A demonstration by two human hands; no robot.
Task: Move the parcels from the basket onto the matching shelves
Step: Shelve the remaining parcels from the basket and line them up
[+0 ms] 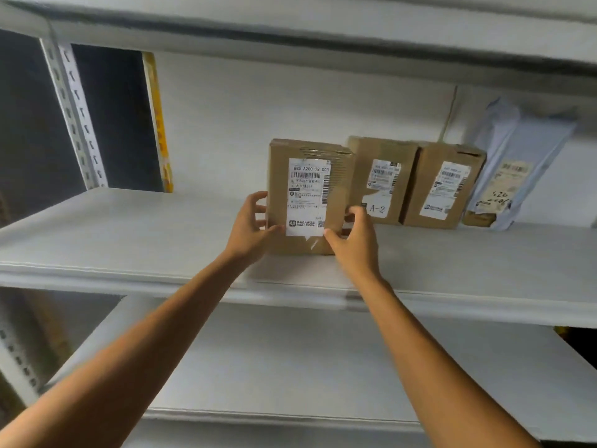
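The left hand point(248, 227) and the right hand point(358, 240) are gripping the upright cardboard parcel point(310, 195) by its sides, apparently seating it on the shelf point(129, 227) at the 9 o'clock end of a row of three shelved parcels point(442, 185), the basket lying out of view.

There are three brown cardboard boxes: the front box point(307, 195), the A-2 box point(381, 179) and the third box point(442, 185). With one pale plastic mailer bag point(517, 156), that makes four parcels, each bearing one white label. Two hands show, the left hand point(248, 229) and the right hand point(357, 242), as do three white shelves: top shelf point(290, 33), middle shelf point(129, 240) and lower shelf point(290, 367).
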